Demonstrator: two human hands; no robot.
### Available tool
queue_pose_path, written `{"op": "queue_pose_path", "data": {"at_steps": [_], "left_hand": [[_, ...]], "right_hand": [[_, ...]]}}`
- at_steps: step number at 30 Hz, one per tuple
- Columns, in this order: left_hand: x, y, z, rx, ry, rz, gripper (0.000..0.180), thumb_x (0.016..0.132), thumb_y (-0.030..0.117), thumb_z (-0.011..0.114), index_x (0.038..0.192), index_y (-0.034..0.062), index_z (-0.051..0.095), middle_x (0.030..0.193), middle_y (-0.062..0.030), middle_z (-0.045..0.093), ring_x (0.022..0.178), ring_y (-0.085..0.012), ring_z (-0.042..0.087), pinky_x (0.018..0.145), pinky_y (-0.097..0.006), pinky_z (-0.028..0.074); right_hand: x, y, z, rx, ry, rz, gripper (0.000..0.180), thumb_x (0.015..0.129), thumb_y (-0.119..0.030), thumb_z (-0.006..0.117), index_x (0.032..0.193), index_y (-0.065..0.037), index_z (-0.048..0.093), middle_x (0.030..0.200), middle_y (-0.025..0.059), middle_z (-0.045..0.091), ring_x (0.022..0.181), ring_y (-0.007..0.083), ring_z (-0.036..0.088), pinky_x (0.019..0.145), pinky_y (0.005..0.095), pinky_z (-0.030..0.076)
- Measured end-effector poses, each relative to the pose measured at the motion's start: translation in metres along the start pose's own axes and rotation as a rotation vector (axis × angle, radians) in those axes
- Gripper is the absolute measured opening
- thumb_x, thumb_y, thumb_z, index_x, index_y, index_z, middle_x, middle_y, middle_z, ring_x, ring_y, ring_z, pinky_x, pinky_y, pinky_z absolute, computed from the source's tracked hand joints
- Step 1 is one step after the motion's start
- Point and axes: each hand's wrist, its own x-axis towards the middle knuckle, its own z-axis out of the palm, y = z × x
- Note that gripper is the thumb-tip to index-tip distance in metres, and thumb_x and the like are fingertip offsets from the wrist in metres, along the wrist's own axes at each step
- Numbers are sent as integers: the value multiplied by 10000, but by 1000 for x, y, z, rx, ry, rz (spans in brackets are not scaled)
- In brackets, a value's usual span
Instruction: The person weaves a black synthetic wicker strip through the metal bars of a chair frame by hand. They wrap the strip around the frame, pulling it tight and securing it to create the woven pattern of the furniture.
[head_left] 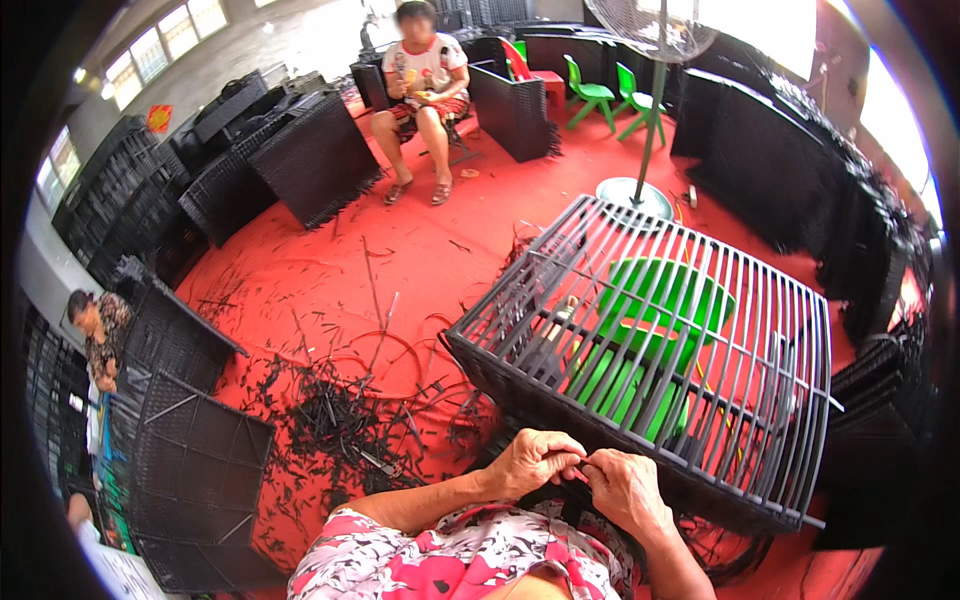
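- Two bare hands, left hand [537,462] and right hand [625,485], meet with grips pressed together, pinching what looks like a small dark piece [583,463], mostly hidden;
- black, slatted, rectangular frame [600,419] sits just ahead and rightward, nearer the right hand; its long axis slants left to right;
- straight-barred, smooth-looking; thin, tangled black scraps [340,415] litter the red floor [310,280]
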Motion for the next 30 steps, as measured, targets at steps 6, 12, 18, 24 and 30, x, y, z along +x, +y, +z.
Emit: {"op": "queue_pose_path", "data": {"at_steps": [6, 12, 18, 24, 30], "left_hand": [[7, 5, -4, 169, -105, -309, 104, 856, 49, 534, 884, 13, 628, 669, -13, 592, 521, -57, 517, 475, -192, 424], [15, -2, 18, 338, -373, -263, 107, 867, 83, 529, 825, -3, 578, 629, -9, 552, 510, -59, 495, 455, -206, 395], [28, 5, 36, 398, -518, -208, 163, 903, 142, 494, 827, 13, 558, 671, -16, 590, 525, -58, 521, 456, -191, 402], [42, 10, 52, 461, -527, -46, 173, 899, 139, 493, 790, 13, 541, 632, -21, 577, 505, -54, 511, 447, -184, 396], [62, 28, 73, 178, -605, -339, 162, 862, 139, 557, 759, 13, 555, 648, -46, 600, 477, -70, 521, 423, -182, 401]], "right_hand": [[-7, 19, 11, -2, -39, -56, 103, 640, -121, 546, 629, -19, 557, 574, 183, 554, 541, 352, 570, 483, 447, 439], [-45, 23, -2, -3, -102, 112, 111, 631, -129, 574, 626, -23, 542, 574, 160, 552, 568, 322, 582, 505, 420, 443], [-67, 28, -5, 75, 18, 189, 130, 653, -116, 554, 638, 11, 577, 611, 207, 571, 629, 360, 590, 559, 433, 457], [-81, 34, -14, 647, 84, 379, 179, 791, -122, 500, 780, 35, 586, 651, 179, 586, 618, 308, 597, 585, 384, 472], [-103, 49, -23, 1154, 113, 466, 202, 839, -165, 546, 835, 24, 616, 642, 8, 562, 575, 79, 527, 540, 234, 437]]}}
